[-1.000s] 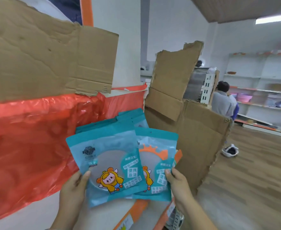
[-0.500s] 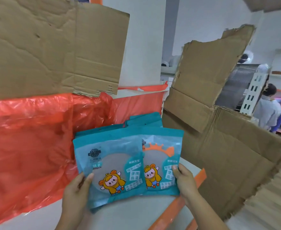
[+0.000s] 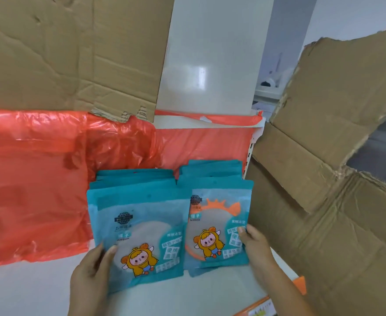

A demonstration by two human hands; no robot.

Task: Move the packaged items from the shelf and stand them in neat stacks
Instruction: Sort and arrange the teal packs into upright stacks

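Teal pouches, two rows side by side, stood on the white shelf (image 3: 28,290) in the lower centre of the frame. Left stack (image 3: 134,185) and right stack (image 3: 211,172) leaned back toward the orange plastic sheet (image 3: 34,190) that covered the shelf's back and left side.

Left hand (image 3: 91,277), lower centre-left, gripped the front left pouch (image 3: 139,238) at its lower left edge: thumb on the printed face, other fingers hidden behind the pack. The pouch stood roughly upright, tilted slightly, its bottom edge at or just above the shelf; could not tell which. It overlapped the left edge of the pouch beside it.

Right hand (image 3: 254,246), lower centre-right, pinched the front right pouch (image 3: 217,226) at its right edge, fingertips on the face, rest of the grip hidden behind. That pouch showed an orange sun-shaped ring in its clear window; the left one showed a plain pale disc. Both carried a cartoon figure in a yellow hood and the word MIRROR.

Torn brown cardboard (image 3: 69,51) hung over the upper left of the frame, its ragged lower edge overlapping the top of the plastic sheet. A white panel (image 3: 210,55) ran up the centre. More creased cardboard (image 3: 324,179) filled the right side, just beside the right stack. An orange shelf edge strip (image 3: 299,286) showed at lower right.
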